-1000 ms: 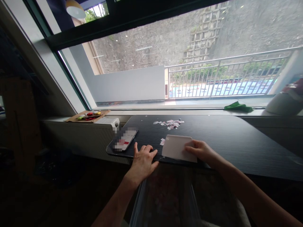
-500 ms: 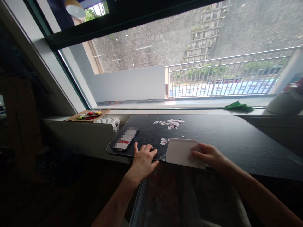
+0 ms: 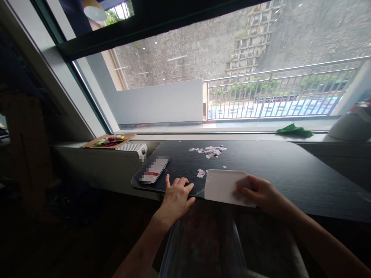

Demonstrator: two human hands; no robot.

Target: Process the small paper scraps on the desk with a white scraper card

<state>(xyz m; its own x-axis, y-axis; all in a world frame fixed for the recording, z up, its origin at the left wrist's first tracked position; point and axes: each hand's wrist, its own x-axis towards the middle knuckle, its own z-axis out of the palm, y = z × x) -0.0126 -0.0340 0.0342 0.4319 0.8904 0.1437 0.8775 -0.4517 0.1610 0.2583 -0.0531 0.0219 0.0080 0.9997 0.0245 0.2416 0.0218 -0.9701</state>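
My right hand [image 3: 257, 192] grips a flat white plastic scraper [image 3: 222, 186], held upright at the near edge of the black table [image 3: 290, 170]. My left hand [image 3: 176, 194] rests on the table's near edge, fingers spread and flat, just left of the scraper. A small clump of paper scraps [image 3: 200, 172] lies just beyond the scraper's left corner. A larger scatter of paper scraps [image 3: 209, 150] lies farther back. Below the table edge, between my arms, hangs a clear plastic bag [image 3: 203, 243] with scraps inside.
A phone [image 3: 153, 170] lies at the table's left end, near my left hand. A white device [image 3: 131, 147] and a cardboard piece with colourful items [image 3: 108, 141] sit on the window ledge at left. A green cloth [image 3: 294, 130] lies on the sill at right.
My right hand has slid the scraper to the right and toward the table's near edge, uncovering the small clump of scraps. My left hand has stayed in place.
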